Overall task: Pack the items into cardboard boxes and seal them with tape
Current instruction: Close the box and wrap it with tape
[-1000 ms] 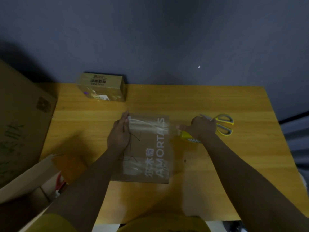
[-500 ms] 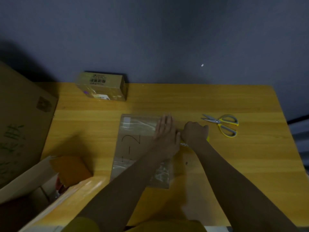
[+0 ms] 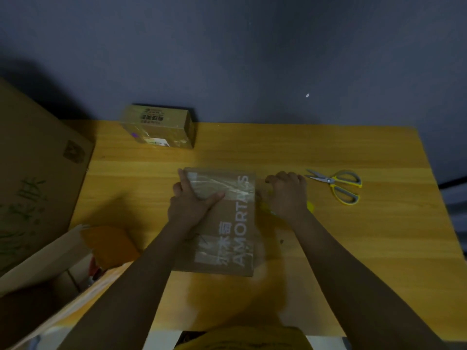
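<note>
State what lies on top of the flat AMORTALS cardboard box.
Clear tape runs across the cardboard box near its far end, and the left hand presses flat on it. The hand and forearm cover part of the lid.

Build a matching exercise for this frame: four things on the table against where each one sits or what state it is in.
Things:
1. scissors
2. small taped box
3. flat AMORTALS box
4. yellow tape roll

Places or states:
A. pressed flat under the left hand
B. far left of the table, by the wall
C. lying untouched, right of both hands
D. gripped in the right hand, mostly hidden

Pairs: 1-C, 2-B, 3-A, 4-D
</note>
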The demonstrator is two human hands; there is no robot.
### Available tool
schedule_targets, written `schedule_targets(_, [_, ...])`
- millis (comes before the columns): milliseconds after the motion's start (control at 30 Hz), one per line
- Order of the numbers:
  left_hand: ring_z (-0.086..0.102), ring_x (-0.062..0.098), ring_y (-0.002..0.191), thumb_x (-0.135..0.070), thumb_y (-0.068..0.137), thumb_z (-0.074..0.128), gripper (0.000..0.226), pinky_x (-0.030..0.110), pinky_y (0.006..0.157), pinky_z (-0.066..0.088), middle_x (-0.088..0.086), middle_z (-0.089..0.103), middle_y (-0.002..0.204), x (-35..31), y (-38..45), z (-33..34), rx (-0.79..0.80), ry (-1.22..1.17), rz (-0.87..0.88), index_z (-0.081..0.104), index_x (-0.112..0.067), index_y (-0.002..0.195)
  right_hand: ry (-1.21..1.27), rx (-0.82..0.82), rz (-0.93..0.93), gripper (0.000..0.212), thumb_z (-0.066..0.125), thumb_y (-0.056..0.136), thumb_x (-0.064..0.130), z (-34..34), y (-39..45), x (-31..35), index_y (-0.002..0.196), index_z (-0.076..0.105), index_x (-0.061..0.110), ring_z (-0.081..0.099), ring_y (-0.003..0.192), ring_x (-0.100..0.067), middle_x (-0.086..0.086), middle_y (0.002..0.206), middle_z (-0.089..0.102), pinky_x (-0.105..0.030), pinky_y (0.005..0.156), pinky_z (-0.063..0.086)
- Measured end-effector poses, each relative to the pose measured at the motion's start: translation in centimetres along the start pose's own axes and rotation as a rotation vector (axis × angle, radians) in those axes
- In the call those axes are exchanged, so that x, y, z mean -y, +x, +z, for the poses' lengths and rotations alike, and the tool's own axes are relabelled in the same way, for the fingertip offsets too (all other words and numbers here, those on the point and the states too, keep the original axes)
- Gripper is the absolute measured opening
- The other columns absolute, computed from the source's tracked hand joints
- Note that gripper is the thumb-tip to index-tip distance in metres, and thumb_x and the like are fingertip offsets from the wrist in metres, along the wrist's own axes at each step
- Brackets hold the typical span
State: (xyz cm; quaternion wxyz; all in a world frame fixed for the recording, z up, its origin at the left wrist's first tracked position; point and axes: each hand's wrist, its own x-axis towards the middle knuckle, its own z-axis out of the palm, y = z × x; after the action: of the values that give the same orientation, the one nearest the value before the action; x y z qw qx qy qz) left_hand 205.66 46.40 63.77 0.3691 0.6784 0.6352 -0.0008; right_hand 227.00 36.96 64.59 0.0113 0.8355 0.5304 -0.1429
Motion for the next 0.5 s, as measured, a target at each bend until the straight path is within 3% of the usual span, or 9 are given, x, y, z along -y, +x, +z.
schedule_targets(100, [0.046,0.038,0.125,-0.084,0.057,0.059,0.128,0.047,0.091,0.045,0.009,0.024,0.151,0.6,0.3,-0.4,0.02,0.001,0.007,-0.014,-0.033,0.15,0.293,-0.011,-0.121,0.034,0.047,0.099,0.029,0.2,-0.4,0.8,0.128,0.058,0.014,0.046,0.122,-0.032,-0.01,0.128,0.057,-0.045,0.104,0.034])
schedule_targets(200, [0.05,0.037,0.12,-0.085,0.056,0.059,0.125,0.042,0.085,0.045,0.012,0.034,0.146,1.2,0.3,-0.6,0.042,-0.057,-0.004,-0.013,-0.041,0.148,0.487,0.165,-0.092,0.047,0.047,0.099,0.04,-0.2,-0.2,1.2,0.135,0.05,0.011,0.052,0.119,-0.032,-0.01,0.128,0.059,-0.048,0.104,0.036])
schedule_targets(267, [0.054,0.035,0.116,-0.085,0.055,0.059,0.124,0.038,0.081,0.045,0.011,0.043,0.142,1.5,0.5,-0.9,0.048,-0.104,0.001,-0.013,-0.044,0.147,0.45,0.259,-0.096,0.054,0.039,0.099,0.048,-0.1,0.0,1.2,0.143,0.04,0.017,0.05,0.124,-0.029,-0.005,0.132,0.058,-0.052,0.114,0.019])
schedule_targets(367, [0.059,0.031,0.113,-0.083,0.058,0.06,0.119,0.034,0.077,0.044,0.004,0.052,0.138,2.1,0.8,-1.1,0.039,-0.154,0.016,-0.007,-0.044,0.148,0.394,0.198,-0.11,0.052,0.031,0.102,0.047,0.4,-0.1,1.4,0.145,0.039,0.02,0.049,0.125,-0.028,-0.006,0.126,0.062,-0.055,0.117,0.001])
schedule_targets(433, [0.059,0.029,0.112,-0.081,0.062,0.062,0.108,0.035,0.079,0.045,-0.001,0.056,0.133,2.7,0.7,-0.9,-0.004,-0.188,0.006,0.01,-0.043,0.149,0.404,0.141,-0.115,0.052,0.031,0.102,0.047,0.7,-0.3,1.5,0.143,0.042,0.018,0.046,0.128,-0.026,-0.005,0.13,0.059,-0.053,0.117,-0.001])
schedule_targets(500, [0.061,0.025,0.109,-0.083,0.063,0.057,0.087,0.036,0.08,0.043,-0.006,0.063,0.121,3.3,0.7,-0.5,-0.063,-0.195,-0.009,0.038,-0.042,0.137,0.417,0.048,-0.097,0.05,0.034,0.101,0.048,0.9,-0.5,1.0,0.137,0.052,0.019,0.045,0.129,-0.026,-0.004,0.131,0.058,-0.053,0.116,0.004])
